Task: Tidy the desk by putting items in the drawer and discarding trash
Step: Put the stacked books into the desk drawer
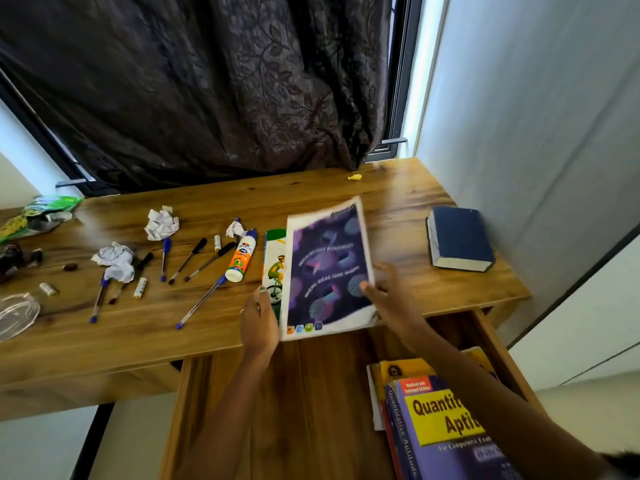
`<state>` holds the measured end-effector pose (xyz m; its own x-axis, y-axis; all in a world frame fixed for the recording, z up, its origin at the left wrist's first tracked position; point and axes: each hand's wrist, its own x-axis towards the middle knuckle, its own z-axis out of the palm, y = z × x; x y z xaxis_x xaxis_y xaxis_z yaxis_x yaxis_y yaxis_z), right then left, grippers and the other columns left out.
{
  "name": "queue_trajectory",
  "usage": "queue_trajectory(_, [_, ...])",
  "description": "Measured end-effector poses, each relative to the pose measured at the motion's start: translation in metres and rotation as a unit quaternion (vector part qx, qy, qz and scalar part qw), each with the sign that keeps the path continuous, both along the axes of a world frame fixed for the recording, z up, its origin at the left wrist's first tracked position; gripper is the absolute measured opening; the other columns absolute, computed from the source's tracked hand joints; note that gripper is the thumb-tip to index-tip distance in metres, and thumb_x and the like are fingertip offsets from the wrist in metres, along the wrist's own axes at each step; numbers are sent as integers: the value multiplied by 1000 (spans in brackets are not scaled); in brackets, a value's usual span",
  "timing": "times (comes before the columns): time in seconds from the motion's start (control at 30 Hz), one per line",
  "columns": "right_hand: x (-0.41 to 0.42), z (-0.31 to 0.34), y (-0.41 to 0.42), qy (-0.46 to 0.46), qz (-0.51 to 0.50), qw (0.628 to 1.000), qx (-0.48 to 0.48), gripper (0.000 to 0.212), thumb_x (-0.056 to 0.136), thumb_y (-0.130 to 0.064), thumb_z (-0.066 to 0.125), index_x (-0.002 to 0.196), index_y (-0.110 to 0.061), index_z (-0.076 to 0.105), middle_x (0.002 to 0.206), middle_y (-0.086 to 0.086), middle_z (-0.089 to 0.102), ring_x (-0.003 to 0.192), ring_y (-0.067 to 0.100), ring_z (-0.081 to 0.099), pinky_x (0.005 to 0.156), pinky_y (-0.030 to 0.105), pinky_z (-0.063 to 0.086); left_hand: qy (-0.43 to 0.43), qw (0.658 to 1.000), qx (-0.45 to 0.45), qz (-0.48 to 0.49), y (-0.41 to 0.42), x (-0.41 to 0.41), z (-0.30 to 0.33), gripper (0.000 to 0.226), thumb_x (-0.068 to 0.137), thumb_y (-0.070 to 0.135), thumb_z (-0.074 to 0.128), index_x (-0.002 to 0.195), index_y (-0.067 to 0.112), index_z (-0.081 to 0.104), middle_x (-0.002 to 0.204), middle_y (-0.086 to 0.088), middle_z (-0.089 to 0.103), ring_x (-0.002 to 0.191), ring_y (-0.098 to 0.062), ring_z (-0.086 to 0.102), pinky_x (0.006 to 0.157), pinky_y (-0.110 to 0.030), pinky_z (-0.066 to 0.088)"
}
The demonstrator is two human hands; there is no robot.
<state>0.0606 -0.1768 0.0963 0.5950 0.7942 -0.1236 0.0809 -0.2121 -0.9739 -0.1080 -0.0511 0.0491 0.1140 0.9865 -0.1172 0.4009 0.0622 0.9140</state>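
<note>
A purple-covered notebook (327,271) is tilted up off the wooden desk (398,202) at its front edge. My right hand (388,296) grips its right edge and my left hand (259,317) holds its lower left corner. Beneath it lies a second notebook (273,268) with a cyclist on a green and white cover. The open drawer (304,393) sits below the desk front, with a stack of books (436,427) at its right side. Several pens (194,261), a glue bottle (240,256), small batteries (140,287) and crumpled paper balls (161,223) lie on the left half of the desk.
A thick blue book (459,239) lies at the desk's right end by the wall. A yellow scrap (355,177) sits at the back. Green wrappers (41,216) and a clear plastic lid (17,313) are at the far left. A dark curtain (207,81) hangs behind.
</note>
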Motion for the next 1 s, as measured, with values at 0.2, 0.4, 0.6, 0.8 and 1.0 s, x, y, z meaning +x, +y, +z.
queue_trajectory(0.2, [6,-51,30,-195,31,964,-176,56,87,-18,61,135,-10,33,136,12,41,128,28,38,102,42,40,133,988,-18,-74,22,-2,-15,44,86,35,63,121,9,54,117,-10,63,105,-24,60,78,-40,57])
queue_trajectory(0.4, [-13,-49,50,-283,75,918,-266,61,90,-29,56,141,-14,25,145,12,30,133,32,26,106,50,29,89,983,-138,-86,19,20,-5,54,76,36,76,117,6,56,111,-7,65,97,-25,65,59,-24,48])
queue_trajectory(0.6, [-6,-63,14,-256,92,936,-222,64,81,-31,67,136,-17,36,138,7,40,129,28,34,106,44,32,-22,978,-182,-102,-22,-5,-11,39,84,24,69,115,9,50,108,-6,65,78,-11,62,47,-14,48])
queue_trajectory(0.8, [-5,-71,-29,170,56,980,-82,51,77,-18,74,122,-8,53,112,14,67,99,24,67,82,44,56,-127,972,-141,-137,-72,-44,-15,52,77,29,68,123,19,47,117,-2,64,98,-20,69,72,-35,60])
queue_trajectory(1.0, [-12,-33,-26,302,76,950,-21,33,80,-20,68,107,-1,64,104,17,69,92,29,68,85,43,55,-122,965,-78,-220,-85,-59,24,33,82,17,67,108,26,49,106,2,68,91,-14,70,66,-24,57])
